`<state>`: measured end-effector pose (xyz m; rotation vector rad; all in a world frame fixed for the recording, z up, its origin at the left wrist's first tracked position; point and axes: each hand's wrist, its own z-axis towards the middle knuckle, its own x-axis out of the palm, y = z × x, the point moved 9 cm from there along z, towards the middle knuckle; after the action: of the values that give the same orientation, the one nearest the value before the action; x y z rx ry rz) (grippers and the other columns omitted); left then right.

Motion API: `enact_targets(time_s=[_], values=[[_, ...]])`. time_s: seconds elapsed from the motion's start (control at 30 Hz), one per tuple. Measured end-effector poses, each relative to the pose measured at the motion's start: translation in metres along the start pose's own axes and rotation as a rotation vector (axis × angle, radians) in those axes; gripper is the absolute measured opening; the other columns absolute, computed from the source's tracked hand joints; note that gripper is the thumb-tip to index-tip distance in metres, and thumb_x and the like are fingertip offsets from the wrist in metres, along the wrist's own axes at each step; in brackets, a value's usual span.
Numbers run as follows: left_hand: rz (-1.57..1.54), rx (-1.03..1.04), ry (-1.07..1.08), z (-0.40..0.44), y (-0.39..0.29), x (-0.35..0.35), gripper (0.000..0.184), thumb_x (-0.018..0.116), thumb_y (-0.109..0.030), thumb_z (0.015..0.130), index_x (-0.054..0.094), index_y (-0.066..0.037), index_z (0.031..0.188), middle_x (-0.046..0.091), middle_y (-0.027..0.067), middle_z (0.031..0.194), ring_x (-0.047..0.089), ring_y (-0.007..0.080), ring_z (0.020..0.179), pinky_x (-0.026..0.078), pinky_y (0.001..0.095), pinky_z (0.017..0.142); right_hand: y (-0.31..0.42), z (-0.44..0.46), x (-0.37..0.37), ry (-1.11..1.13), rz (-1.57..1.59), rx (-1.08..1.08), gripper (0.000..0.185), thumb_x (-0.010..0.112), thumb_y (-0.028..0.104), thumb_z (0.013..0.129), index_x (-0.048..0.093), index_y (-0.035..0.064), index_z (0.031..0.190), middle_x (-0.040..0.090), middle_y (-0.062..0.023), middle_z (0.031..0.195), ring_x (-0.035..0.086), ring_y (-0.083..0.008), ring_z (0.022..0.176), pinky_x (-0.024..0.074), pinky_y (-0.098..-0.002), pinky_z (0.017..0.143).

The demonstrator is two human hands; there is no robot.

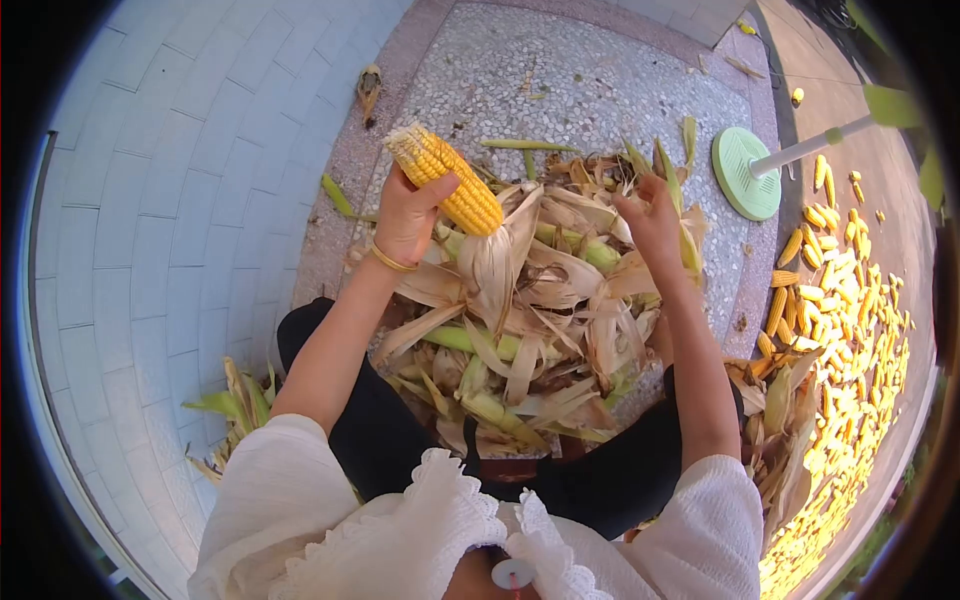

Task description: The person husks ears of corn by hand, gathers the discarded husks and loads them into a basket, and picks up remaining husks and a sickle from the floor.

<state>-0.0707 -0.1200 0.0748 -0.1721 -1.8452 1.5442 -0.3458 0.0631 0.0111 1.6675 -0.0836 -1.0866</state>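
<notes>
My left hand (408,215) is closed round a yellow ear of corn (447,180), tilted with its pale, silky end up and to the left. Dry husk leaves (505,255) hang at the ear's lower end; whether they are still joined to it I cannot tell. To the right, above the husk pile, my right hand (652,222) has its fingers curled toward the thumb. What it pinches, if anything, is too small to make out. A green husk leaf (668,175) stands just behind its fingers. Between my legs lies the heap of dry and green husks (560,290).
A pale green round base with a pole (738,172) stands to the right. Beyond it, many husked ears of corn (840,330) are spread on the ground. More husks (775,420) lie by my right leg. A tiled wall (150,220) rises on the left.
</notes>
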Motion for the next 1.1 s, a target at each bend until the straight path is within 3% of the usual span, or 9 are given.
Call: enact_targets(time_s=[0.07, 0.17, 0.27, 0.4, 0.53, 0.6, 0.87, 1.03, 1.1], values=[[0.075, -0.035, 0.094, -0.007, 0.014, 0.029, 0.044, 0.071, -0.007, 0.077, 0.048, -0.004, 0.114, 0.058, 0.0076, 0.106, 0.057, 0.0184, 0.097, 0.045, 0.0336, 0.089, 0.08, -0.021, 0.03, 0.169, 0.358, -0.169, 0.076, 0.078, 0.025, 0.068, 0.04, -0.0056, 0.126, 0.056, -0.0228, 0.115, 0.054, -0.0327, 0.109, 0.0427, -0.0397, 0.091], [-0.085, -0.147, 0.128, -0.009, 0.02, 0.054, 0.045, 0.072, -0.009, 0.077, 0.047, -0.004, 0.115, 0.058, 0.0103, 0.108, 0.057, 0.0231, 0.101, 0.046, 0.0377, 0.092, 0.123, -0.063, 0.08, 0.453, 0.416, -0.307, 0.083, 0.081, 0.021, 0.064, 0.037, -0.0034, 0.13, 0.055, -0.0213, 0.117, 0.053, -0.0317, 0.11, 0.0423, -0.0364, 0.091], [-0.217, -0.153, 0.17, -0.002, 0.014, 0.053, 0.046, 0.072, -0.014, 0.078, 0.047, -0.003, 0.115, 0.057, 0.0132, 0.11, 0.056, 0.0286, 0.107, 0.045, 0.0426, 0.095, 0.103, -0.06, 0.107, 0.58, 0.474, -0.171, 0.08, 0.082, 0.023, 0.064, 0.041, -0.0015, 0.127, 0.054, -0.0196, 0.117, 0.054, -0.0301, 0.108, 0.0423, -0.0356, 0.091], [-0.225, -0.153, 0.161, 0.002, 0.025, 0.038, 0.05, 0.069, -0.029, 0.081, 0.047, -0.004, 0.118, 0.055, 0.0155, 0.117, 0.052, 0.0294, 0.113, 0.041, 0.0432, 0.1, 0.083, -0.066, 0.118, 0.666, 0.543, 0.097, 0.054, 0.077, 0.016, 0.062, 0.056, -0.0016, 0.108, 0.064, -0.0138, 0.093, 0.062, -0.0264, 0.086, 0.0471, -0.0359, 0.079], [-0.347, -0.216, 0.098, -0.009, 0.06, 0.046, 0.051, 0.068, -0.03, 0.083, 0.044, -0.005, 0.121, 0.051, 0.0124, 0.122, 0.052, 0.0282, 0.11, 0.041, 0.0442, 0.1, 0.085, -0.069, 0.1, 0.369, 0.31, 0.06, 0.04, 0.069, 0.017, 0.065, 0.056, -0.0069, 0.095, 0.062, -0.0233, 0.083, 0.062, -0.0358, 0.078, 0.0487, -0.0386, 0.072], [-0.333, -0.271, -0.043, -0.029, 0.071, 0.053, 0.045, 0.07, -0.019, 0.082, 0.045, -0.005, 0.116, 0.054, 0.0063, 0.104, 0.056, 0.0219, 0.1, 0.046, 0.0387, 0.09, 0.088, -0.071, 0.096, 0.318, 0.194, 0.03, 0.041, 0.068, 0.019, 0.065, 0.055, -0.0079, 0.094, 0.062, -0.026, 0.083, 0.061, -0.0389, 0.078, 0.0489, -0.0393, 0.072], [-0.08, -0.193, -0.224, -0.026, 0.087, 0.024, 0.036, 0.066, -0.007, 0.081, 0.048, -0.005, 0.111, 0.055, 0.0037, 0.099, 0.056, 0.0148, 0.088, 0.049, 0.031, 0.079, 0.096, -0.087, 0.11, 0.559, 0.383, 0.146, 0.037, 0.067, 0.024, 0.067, 0.063, -0.003, 0.091, 0.064, -0.024, 0.084, 0.064, -0.0357, 0.081, 0.0495, -0.0409, 0.073], [-0.001, -0.458, -0.167, -0.029, 0.102, 0.019, 0.025, 0.064, -0.015, 0.083, 0.054, -0.003, 0.103, 0.058, 0.0031, 0.089, 0.059, 0.0141, 0.078, 0.05, 0.0298, 0.072, 0.076, -0.104, 0.12, 0.546, 0.254, 0.237, 0.034, 0.063, 0.02, 0.066, 0.063, -0.0068, 0.086, 0.063, -0.0249, 0.075, 0.064, -0.0373, 0.074, 0.0505, -0.0418, 0.067], [0.023, -0.524, -0.139, -0.032, 0.107, 0.021, 0.026, 0.065, -0.015, 0.082, 0.054, -0.003, 0.103, 0.059, 0.0031, 0.088, 0.059, 0.0141, 0.078, 0.051, 0.0296, 0.071, 0.081, -0.106, 0.118, 0.51, 0.234, 0.12, 0.031, 0.06, 0.018, 0.067, 0.062, -0.0086, 0.083, 0.062, -0.0265, 0.072, 0.064, -0.0387, 0.071, 0.0508, -0.0424, 0.065]])
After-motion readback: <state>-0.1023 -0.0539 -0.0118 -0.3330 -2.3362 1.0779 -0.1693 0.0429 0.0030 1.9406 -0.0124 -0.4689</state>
